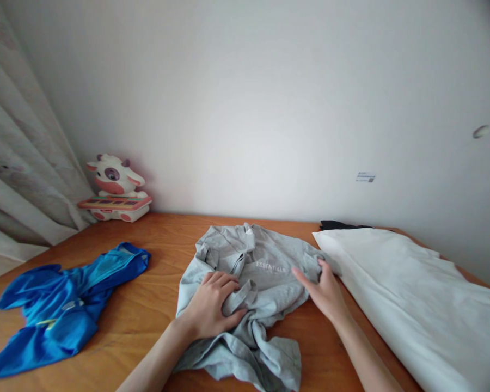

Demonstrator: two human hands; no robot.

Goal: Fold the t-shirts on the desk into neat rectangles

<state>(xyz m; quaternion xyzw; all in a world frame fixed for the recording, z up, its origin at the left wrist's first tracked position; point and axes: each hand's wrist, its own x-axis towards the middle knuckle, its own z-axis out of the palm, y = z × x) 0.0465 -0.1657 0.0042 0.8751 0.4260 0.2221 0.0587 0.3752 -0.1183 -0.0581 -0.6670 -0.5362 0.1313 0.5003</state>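
A crumpled grey T-shirt with "ESSENTIALS" printed on its chest lies in front of me, its collar toward the wall and its lower part bunched and twisted. My left hand rests on the left side of the shirt, thumb spread away from the fingers, a fold of cloth showing between them. At the sleeve on the right is my right hand. Its thumb lies over the cloth and its fingers curl round the sleeve edge, with their tips partly hidden.
A blue garment lies crumpled at the left of the wooden surface. White cloth covers the right side, with something black behind it. A cow-shaped toy keyboard stands by the wall, near a curtain.
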